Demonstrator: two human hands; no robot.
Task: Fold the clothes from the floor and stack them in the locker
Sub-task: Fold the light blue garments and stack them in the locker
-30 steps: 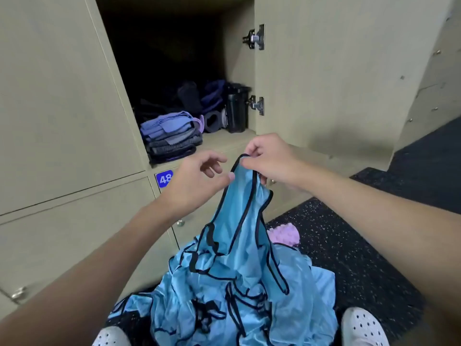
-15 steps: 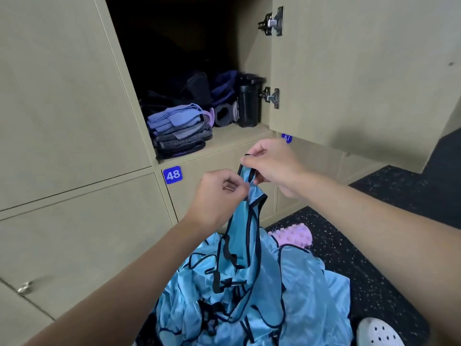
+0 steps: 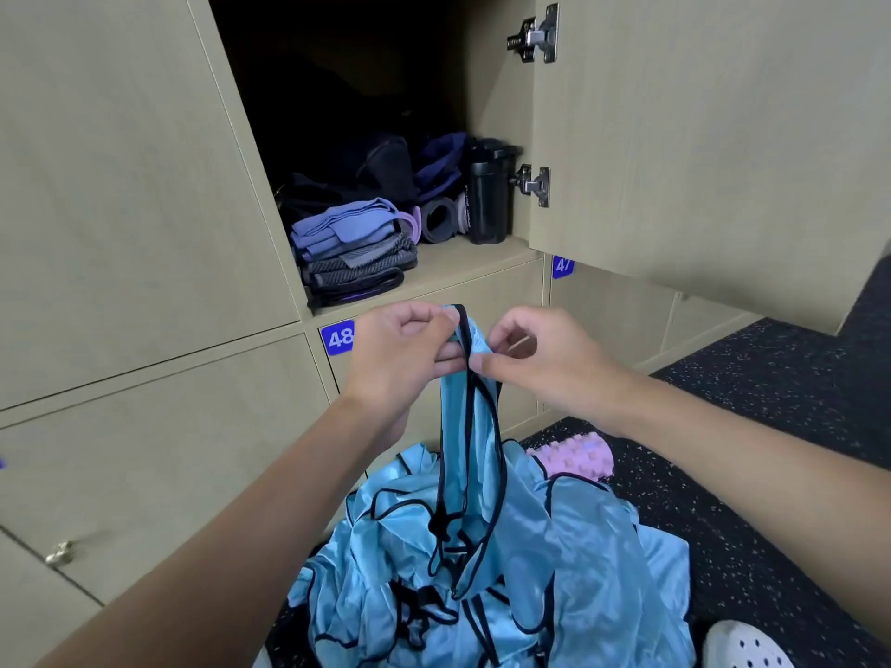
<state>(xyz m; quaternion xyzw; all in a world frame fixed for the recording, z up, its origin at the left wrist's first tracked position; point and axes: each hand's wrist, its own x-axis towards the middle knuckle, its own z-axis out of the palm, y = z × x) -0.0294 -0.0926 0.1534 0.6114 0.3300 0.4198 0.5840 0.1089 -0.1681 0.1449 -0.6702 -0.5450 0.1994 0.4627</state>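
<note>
Pinches shiny light-blue, black-trimmed garment (image 3: 475, 426) by its strap in left hand (image 3: 400, 351) and right hand (image 3: 545, 359), held partly off dark speckled floor (image 3: 771, 426), likely to find its shape before folding.

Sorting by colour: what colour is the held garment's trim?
Black trim on the light blue garment; head view.

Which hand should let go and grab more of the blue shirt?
Probably the right hand: it only pinches the blue shirt's black edge, while the left hand grips the strap's top, holding it up.
</note>
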